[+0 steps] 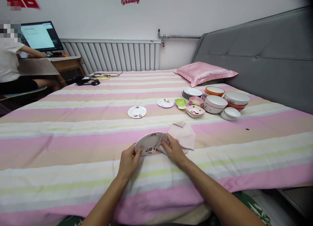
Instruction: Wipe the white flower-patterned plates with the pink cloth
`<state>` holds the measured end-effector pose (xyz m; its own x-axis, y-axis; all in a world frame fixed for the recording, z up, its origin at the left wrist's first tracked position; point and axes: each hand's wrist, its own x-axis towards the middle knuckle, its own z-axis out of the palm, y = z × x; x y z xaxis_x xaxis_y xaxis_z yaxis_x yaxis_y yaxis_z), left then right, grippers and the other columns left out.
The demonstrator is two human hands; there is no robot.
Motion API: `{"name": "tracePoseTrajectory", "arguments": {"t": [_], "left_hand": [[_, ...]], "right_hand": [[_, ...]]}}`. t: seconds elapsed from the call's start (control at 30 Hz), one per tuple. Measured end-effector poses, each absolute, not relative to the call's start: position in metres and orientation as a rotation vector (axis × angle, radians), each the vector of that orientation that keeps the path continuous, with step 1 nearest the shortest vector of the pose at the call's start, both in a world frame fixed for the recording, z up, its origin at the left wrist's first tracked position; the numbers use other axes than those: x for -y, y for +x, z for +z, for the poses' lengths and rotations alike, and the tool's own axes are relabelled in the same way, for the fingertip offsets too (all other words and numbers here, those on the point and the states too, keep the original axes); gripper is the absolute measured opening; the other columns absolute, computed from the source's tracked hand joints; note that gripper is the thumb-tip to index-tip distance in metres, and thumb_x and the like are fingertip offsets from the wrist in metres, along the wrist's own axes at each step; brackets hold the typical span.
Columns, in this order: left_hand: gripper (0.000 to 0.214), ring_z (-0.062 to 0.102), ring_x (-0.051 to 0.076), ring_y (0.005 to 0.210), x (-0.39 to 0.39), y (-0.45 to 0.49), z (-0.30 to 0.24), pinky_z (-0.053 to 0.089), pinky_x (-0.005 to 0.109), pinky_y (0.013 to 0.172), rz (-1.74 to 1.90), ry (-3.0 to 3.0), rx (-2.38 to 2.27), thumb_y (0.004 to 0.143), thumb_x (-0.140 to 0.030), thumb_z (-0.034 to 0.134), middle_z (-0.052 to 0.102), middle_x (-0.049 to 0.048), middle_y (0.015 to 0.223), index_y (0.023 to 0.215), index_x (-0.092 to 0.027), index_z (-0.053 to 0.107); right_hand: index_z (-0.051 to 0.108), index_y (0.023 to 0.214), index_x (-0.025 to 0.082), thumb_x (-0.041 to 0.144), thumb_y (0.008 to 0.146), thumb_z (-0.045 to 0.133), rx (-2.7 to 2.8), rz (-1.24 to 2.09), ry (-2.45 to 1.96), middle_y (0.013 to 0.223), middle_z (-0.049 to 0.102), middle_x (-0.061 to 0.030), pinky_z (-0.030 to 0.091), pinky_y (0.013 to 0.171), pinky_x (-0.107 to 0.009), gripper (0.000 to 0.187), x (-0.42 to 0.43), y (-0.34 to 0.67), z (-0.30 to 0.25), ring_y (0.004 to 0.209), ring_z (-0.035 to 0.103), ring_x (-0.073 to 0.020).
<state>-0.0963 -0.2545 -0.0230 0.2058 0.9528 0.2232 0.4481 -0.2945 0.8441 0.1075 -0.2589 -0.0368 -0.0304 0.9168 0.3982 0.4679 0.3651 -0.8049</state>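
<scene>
A white plate with red flowers (148,143) is held tilted up above the striped bedsheet. My left hand (130,159) grips its left rim, thumb on the front face. At the right rim, my right hand (173,149) pinches a pale pink cloth (183,134) against the plate. Part of the cloth hangs to the right of that hand. Farther off, two similar plates lie flat: one flowered plate (137,112) straight ahead and another flowered plate (165,103) slightly right of it.
Right of the plates stand a green leaf-shaped dish (181,103), a pink square dish (195,111), a plate stack (192,93), stacked large bowls (215,104) and small white bowls (231,113). Behind lies a pink pillow (205,73). A person (11,61) sits at a desk, far left.
</scene>
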Motion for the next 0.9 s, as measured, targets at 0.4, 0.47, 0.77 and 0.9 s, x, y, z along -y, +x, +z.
{"name": "tracePoseTrajectory", "arguments": {"t": [0.4,0.47,0.77,0.9], "left_hand": [[0.028,0.061,0.016,0.087,0.26,-0.095,-0.014,0.049,0.025,0.068,1.046,2.201,-1.121,0.084,-0.024,0.044,0.066,0.0047,0.103,0.108,-0.022,0.059],[0.027,0.062,0.017,0.087,0.257,-0.095,-0.017,0.049,0.026,0.072,1.046,2.175,-1.159,0.084,-0.025,0.045,0.066,0.0046,0.101,0.106,-0.021,0.06],[0.027,0.059,0.017,0.075,0.254,-0.096,-0.018,0.045,0.024,0.065,1.03,1.917,-1.23,0.083,-0.03,0.046,0.067,0.004,0.086,0.097,-0.015,0.064],[0.028,0.056,0.015,0.069,0.254,-0.096,-0.018,0.043,0.023,0.061,1.025,1.876,-1.235,0.083,-0.032,0.045,0.064,0.0032,0.08,0.095,-0.015,0.064]], "right_hand": [[0.054,0.096,0.019,0.01,0.081,0.039,1.968,0.064,-1.103,0.087,0.061,-0.0054,0.04,0.069,-0.03,0.024,0.277,0.102,-0.001,0.079,0.053,-0.0189],[0.054,0.096,0.02,0.012,0.081,0.04,1.917,0.189,-1.145,0.088,0.06,-0.0044,0.039,0.068,-0.028,0.022,0.274,0.104,-0.006,0.079,0.053,-0.018],[0.049,0.087,0.02,0.029,0.086,0.039,1.675,0.603,-1.268,0.07,0.054,0.002,0.037,0.057,-0.023,0.014,0.262,0.109,-0.03,0.063,0.05,-0.014],[0.05,0.088,0.02,0.028,0.086,0.038,1.687,0.604,-1.273,0.075,0.056,0.0005,0.04,0.059,-0.025,0.015,0.261,0.11,-0.032,0.066,0.051,-0.0148]]}}
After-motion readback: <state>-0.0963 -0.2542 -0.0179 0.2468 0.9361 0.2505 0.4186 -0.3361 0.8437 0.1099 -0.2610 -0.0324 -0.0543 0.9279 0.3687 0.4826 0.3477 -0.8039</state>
